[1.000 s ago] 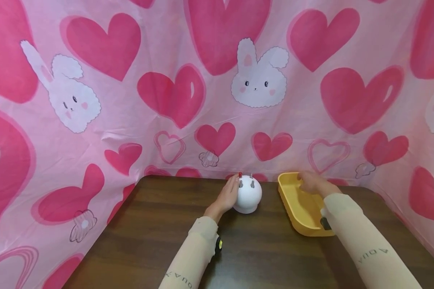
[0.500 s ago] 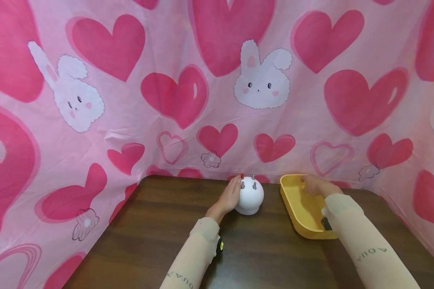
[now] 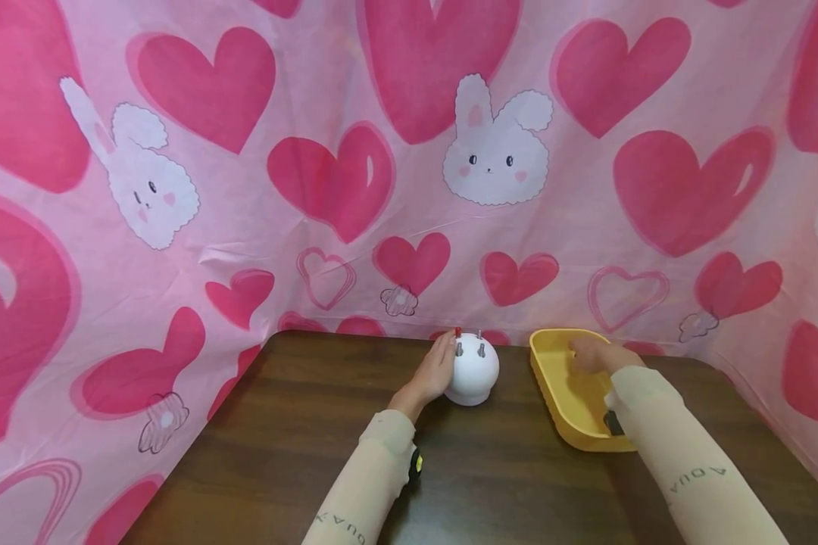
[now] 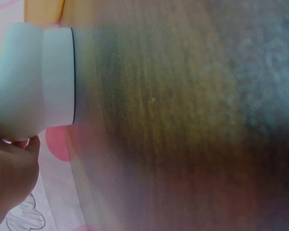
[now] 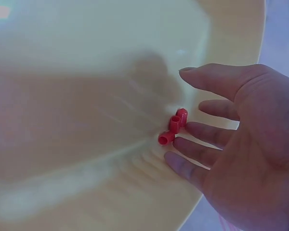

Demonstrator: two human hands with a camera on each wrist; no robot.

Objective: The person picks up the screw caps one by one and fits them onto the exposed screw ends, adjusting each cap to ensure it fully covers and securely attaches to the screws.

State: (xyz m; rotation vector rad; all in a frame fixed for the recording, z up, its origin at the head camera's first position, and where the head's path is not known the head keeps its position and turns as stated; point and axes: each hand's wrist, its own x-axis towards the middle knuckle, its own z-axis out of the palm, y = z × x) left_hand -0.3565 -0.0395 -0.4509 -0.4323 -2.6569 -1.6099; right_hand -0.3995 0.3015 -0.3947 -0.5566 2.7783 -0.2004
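Note:
A white ball-shaped object [image 3: 473, 372] stands on its short round base on the table. Several grey metal studs [image 3: 481, 350] stick out of its upper part, and a small red cap [image 3: 458, 331] sits at the top left. My left hand [image 3: 436, 372] rests along the ball's left side, fingers fairly straight. Over at the right, my right hand [image 3: 594, 354] reaches into a yellow tray [image 3: 560, 405]. In the right wrist view its fingers are spread, thumb apart, fingertips at three small hollow red caps [image 5: 175, 124] lying in the tray. Nothing is pinched between thumb and fingers.
The dark wood table [image 3: 300, 431] carries the ball and, to its right, the tray. A pink cloth [image 3: 409, 204] with hearts and rabbits hangs behind the table and along both sides.
The head view has shifted slightly, so everything appears a little further right. Both hands stay in nearly the same places, the left at the ball and the right inside the tray.

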